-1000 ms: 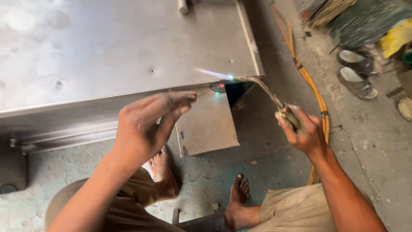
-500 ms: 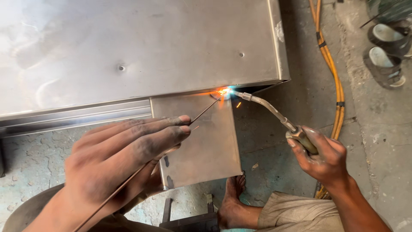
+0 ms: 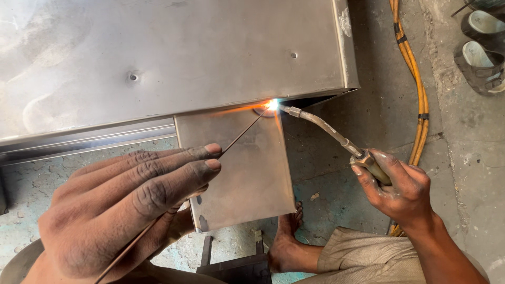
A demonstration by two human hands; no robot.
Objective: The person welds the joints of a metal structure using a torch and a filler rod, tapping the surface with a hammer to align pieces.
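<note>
Brazing a small plate to a big steel sheet, seam only partly run.

The left hand (image 3: 121, 210) fingers are pinching the filler rod (image 3: 239, 137); the right hand (image 3: 402, 186) is gripping the torch (image 3: 326, 129), whose flame (image 3: 272, 105) is glowing at the small plate (image 3: 236, 168)'s far right corner under the big sheet (image 3: 173, 58).

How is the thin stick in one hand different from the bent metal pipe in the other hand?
The thin rod is straight, dark and wire-thin; the torch pipe is thicker, silvery and curved. The left hand pinches the rod between its fingertips, while the right hand wraps round the torch's handle. Only the torch has a flame at its tip. Both point at the same glowing spot on the steel sheet.
</note>
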